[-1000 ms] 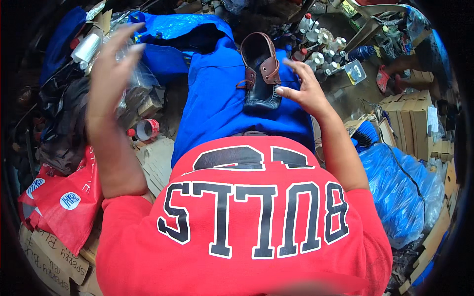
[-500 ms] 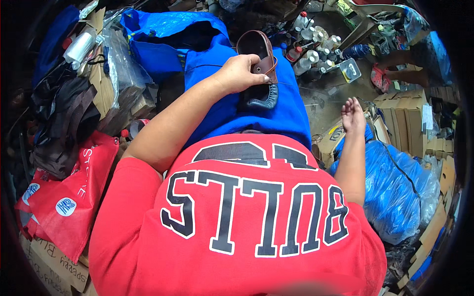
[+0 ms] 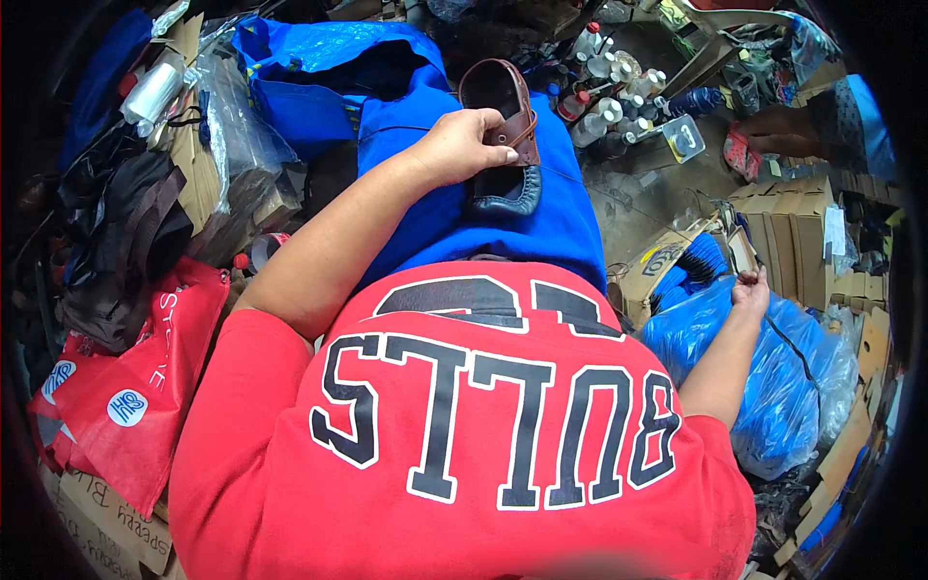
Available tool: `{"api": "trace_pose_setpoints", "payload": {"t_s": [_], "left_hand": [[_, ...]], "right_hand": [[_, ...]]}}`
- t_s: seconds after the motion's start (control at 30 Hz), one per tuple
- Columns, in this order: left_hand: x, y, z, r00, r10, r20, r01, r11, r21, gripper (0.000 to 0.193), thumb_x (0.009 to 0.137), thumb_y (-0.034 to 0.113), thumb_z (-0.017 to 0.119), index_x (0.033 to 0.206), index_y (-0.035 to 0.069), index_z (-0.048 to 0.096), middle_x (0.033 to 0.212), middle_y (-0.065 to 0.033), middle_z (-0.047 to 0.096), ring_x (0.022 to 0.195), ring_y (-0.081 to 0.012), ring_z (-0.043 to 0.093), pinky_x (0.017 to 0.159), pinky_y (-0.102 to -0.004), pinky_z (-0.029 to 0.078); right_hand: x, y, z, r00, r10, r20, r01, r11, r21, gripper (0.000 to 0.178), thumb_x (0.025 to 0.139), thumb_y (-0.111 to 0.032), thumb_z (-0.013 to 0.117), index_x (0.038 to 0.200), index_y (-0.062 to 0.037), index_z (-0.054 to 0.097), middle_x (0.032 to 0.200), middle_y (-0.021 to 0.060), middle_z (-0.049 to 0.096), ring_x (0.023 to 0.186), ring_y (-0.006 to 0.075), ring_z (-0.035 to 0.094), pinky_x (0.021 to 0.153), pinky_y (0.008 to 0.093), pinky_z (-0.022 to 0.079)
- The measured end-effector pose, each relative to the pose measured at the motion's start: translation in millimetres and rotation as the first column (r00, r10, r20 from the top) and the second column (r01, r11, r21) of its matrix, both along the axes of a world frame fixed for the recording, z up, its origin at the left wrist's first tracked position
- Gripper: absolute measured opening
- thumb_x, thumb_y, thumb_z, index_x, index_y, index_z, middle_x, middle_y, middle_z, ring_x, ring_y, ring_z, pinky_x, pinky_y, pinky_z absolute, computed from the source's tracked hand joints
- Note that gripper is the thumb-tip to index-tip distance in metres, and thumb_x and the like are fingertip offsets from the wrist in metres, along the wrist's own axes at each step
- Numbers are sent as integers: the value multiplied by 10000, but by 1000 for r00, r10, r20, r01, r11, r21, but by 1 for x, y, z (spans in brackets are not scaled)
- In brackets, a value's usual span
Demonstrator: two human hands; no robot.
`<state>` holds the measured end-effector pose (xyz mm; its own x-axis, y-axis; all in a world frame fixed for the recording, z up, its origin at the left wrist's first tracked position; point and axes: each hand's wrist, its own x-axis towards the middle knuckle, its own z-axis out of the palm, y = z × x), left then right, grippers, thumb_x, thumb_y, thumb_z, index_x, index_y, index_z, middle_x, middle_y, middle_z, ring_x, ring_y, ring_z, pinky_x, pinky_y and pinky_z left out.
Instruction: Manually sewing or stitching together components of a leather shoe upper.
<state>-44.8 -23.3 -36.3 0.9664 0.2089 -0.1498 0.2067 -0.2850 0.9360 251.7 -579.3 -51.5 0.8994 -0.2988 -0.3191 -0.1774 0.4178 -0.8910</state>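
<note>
- Left hand [image 3: 462, 145]: thumb and fingertips are brought together and clamped on the brown leather collar of the shoe, from its left side.
- Shoe [image 3: 522, 121], one: laid on the lap; black lower part, brown collar with metal eyelet and lace; the rounded black end is turned toward the wearer. Part of it is covered by the left hand.
- Thread [image 3: 561, 174], thin and dark: drawn off from the shoe toward the right; its far end cannot be traced.
- Right hand [image 3: 750, 290]: held out well apart from the shoe, fingers curled in; whether anything is clasped cannot be told.
- Blue cloth [image 3: 565, 232]: spread over the lap, beneath the shoe.
- Red shirt [image 3: 483, 377]: worn, marked with dark, white-edged lettering.
- Blue plastic bag [image 3: 783, 416]: seen below the right hand, crossed by a dark cord.
- Cardboard stack [image 3: 783, 232]: placed just beyond the right hand.
- Bottles [image 3: 604, 116], several, some red-capped: grouped on the floor right of the shoe.
- Clear plastic box [image 3: 683, 141]: set beside the bottles.
- Blue sack [image 3: 300, 106]: placed beyond the left forearm, mouth gaping.
- Red bag [image 3: 145, 387]: crumpled, left of the wearer.
</note>
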Motion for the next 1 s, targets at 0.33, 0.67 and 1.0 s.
{"api": "trace_pose_setpoints", "payload": {"t_s": [0.33,0.67,1.0], "left_hand": [[-16,-9,20,993,119,16,-120,989,91,298,731,182,796,787,31,545,703,2,573,655,-60,512,568,-241,431],[-22,-11,28,987,158,21,-160,979,126,315,704,205,812,764,30,557,695,-22,599,634,-78,530,562,-251,442],[-28,-11,38,899,-103,426,-79,917,390,268,668,142,757,923,102,684,1053,-37,644,996,-253,564,856,-360,440]], "right_hand": [[-194,334,65,232,972,45,-647,189,-739,168,861,-68,612,1008,-39,690,869,45,678,757,94,605,691,229,478],[-199,356,61,137,985,-102,-529,-14,-849,196,825,-106,607,999,-70,689,801,115,666,684,142,617,646,262,476],[-194,360,65,133,968,-213,-633,-82,-770,194,804,-102,618,981,-63,688,777,109,668,657,142,623,630,268,478]]}}
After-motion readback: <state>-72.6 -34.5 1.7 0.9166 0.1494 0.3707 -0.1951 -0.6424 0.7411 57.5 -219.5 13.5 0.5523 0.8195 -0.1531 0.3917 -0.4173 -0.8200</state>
